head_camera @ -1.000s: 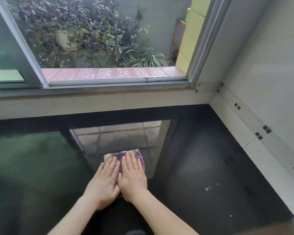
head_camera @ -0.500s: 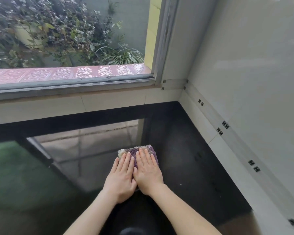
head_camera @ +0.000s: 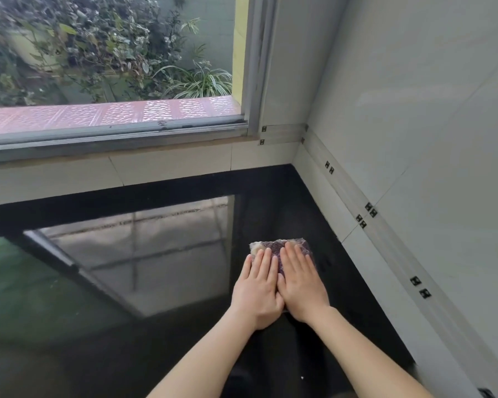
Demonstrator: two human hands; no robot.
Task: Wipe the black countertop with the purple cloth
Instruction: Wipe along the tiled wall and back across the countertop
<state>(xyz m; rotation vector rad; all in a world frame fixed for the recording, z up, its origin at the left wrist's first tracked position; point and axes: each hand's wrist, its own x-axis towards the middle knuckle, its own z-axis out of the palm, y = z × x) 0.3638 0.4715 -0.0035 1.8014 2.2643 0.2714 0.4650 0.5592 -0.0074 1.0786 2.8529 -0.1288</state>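
Both hands are flat on the purple cloth [head_camera: 280, 248], side by side with the thumbs touching. The left hand [head_camera: 257, 291] and right hand [head_camera: 302, 285] have their fingers stretched out straight and close together, palms down, so nothing is really gripped here, they're just pressing the cloth down onto the black countertop [head_camera: 342, 297]. Only the far edge of the cloth pokes out past the fingertips, and its far-left corner looks paler, kind of beige, while the rest is purple.

Taking the window [head_camera: 112, 67] as the landmark: the cloth sits below and to the right of the window's lower right corner, on the dark stretch of counter between the shiny reflection of the window [head_camera: 155, 254] and the white tiled wall [head_camera: 414, 139] on the right. It's near that wall but not touching it. The counter is glossy enough to mirror the window frame to the left of the hands. A few tiny white specks show on the counter close to the right forearm. Through the window, plants [head_camera: 98, 47] and a reddish patterned ledge [head_camera: 112, 113].
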